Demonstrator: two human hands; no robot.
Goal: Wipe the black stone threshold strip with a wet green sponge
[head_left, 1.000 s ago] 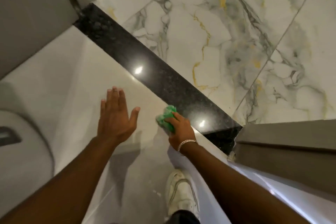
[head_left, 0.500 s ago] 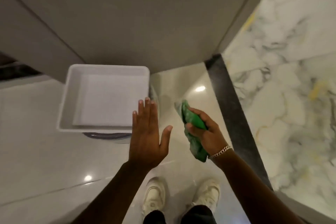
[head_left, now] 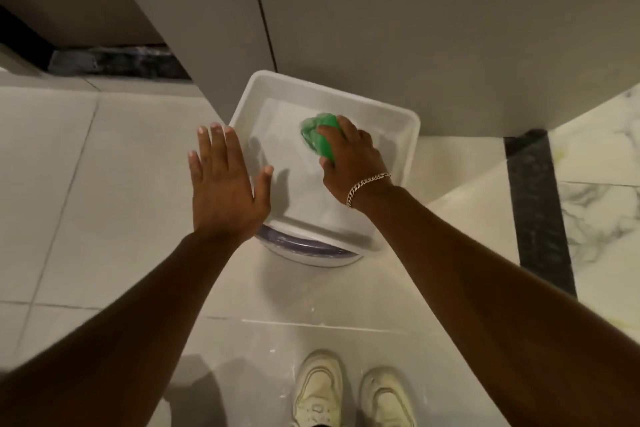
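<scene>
A white rectangular tub [head_left: 398, 121] is set on a round white lidded bin [head_left: 311, 251]; white sneakers [head_left: 353, 392] are seen below.

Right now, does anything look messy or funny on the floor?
Yes, a little. The white tub sits crooked on a round white lid-like thing poking out beneath its near edge. White specks and smears dot the floor tiles near the shoes. The right hand holds the green sponge inside the tub.

Sponge [head_left: 317, 135] in tub [head_left: 408, 149]; threshold strip [head_left: 536, 211] far R; shoes [head_left: 353, 392] below tub.
</scene>
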